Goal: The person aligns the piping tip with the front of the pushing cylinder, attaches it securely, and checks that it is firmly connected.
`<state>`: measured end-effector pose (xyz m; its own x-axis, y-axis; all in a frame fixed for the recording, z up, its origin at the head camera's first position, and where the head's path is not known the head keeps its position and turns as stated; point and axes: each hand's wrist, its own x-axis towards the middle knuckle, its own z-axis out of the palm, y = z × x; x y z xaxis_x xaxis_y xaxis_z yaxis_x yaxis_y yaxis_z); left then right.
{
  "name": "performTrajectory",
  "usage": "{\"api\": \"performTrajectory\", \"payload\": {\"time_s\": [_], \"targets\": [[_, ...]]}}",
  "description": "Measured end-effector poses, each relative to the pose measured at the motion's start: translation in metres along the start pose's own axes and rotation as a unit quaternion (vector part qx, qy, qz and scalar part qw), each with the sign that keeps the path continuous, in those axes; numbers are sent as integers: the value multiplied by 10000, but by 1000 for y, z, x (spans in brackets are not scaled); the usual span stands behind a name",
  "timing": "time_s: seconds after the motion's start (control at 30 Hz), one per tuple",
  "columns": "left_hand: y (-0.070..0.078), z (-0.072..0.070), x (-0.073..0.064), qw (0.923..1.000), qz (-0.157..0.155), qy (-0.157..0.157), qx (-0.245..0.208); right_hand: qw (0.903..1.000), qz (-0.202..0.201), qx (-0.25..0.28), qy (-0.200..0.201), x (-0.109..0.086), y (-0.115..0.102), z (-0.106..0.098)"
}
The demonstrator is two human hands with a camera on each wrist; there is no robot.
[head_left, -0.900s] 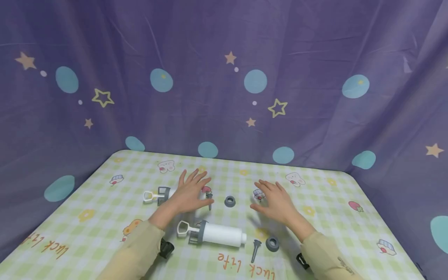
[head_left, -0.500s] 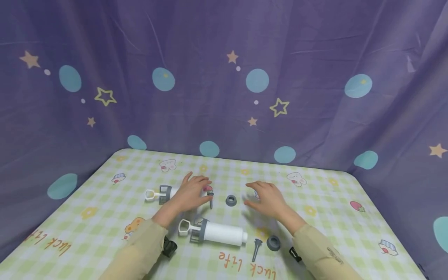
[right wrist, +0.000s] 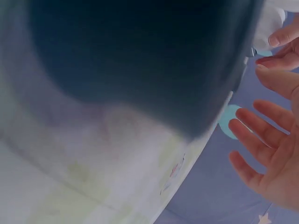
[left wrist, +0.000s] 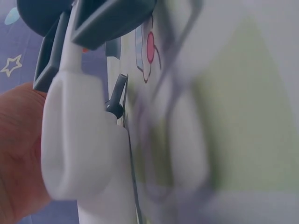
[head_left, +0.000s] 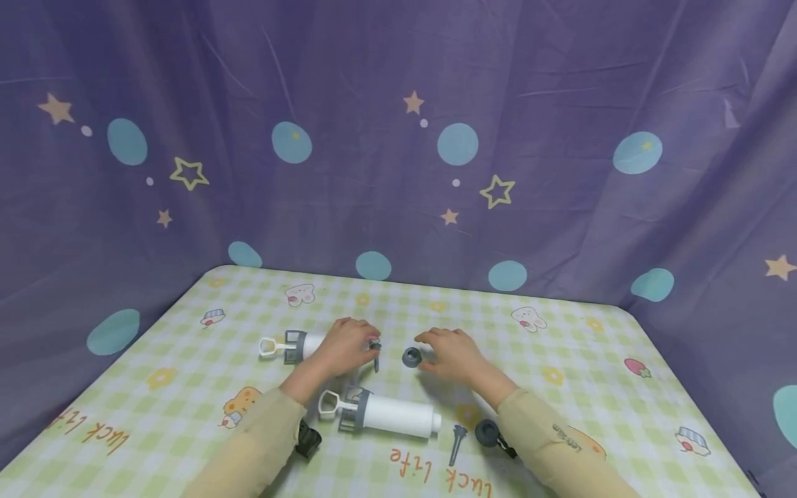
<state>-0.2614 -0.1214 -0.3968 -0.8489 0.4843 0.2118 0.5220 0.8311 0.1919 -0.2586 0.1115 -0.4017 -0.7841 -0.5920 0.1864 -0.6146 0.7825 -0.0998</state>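
Note:
My left hand (head_left: 346,344) is over the front part of a white syringe-like press (head_left: 311,344) with a grey collar and a white pull handle. Its thumb and fingertips are apart, close to a grey nozzle (head_left: 376,358) lying beside the barrel. The left wrist view shows that press's handle (left wrist: 77,135) large in front, with part of the hand behind. My right hand (head_left: 453,355) reaches from the right, loosely spread, its thumb and index at the edge of a grey ring cap (head_left: 411,357). Whether they touch it cannot be told. The right wrist view shows the fingers spread.
A second white press (head_left: 397,416) lies nearer, with another grey nozzle (head_left: 457,444) and grey ring cap (head_left: 487,433) to its right, the cap close to the right sleeve. A checked cloth (head_left: 623,415) covers the table; a purple curtain (head_left: 373,104) hangs behind.
My right hand has moved left to the far ring cap. My left hand has lowered, its fingers bending down towards the far nozzle. The presses have stayed in place.

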Motion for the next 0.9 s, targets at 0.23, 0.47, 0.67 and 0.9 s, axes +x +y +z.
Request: {"api": "performTrajectory", "payload": {"time_s": [0.23, 0.47, 0.67, 0.9], "targets": [[-1, 6, 1, 9993, -182, -307, 105, 9992, -237, -174, -256, 5, -7, 5], [-2, 9, 1, 9995, -142, -270, 9, 9982, -164, -52, -573, 6, -10, 6], [-3, 11, 2, 9996, -143, -229, 57, 9980, -142, 25, -614, 6, -9, 7], [-5, 15, 4, 9999, -88, -37, 116, 9987, -51, 108, -495, 8, -9, 9]]}}
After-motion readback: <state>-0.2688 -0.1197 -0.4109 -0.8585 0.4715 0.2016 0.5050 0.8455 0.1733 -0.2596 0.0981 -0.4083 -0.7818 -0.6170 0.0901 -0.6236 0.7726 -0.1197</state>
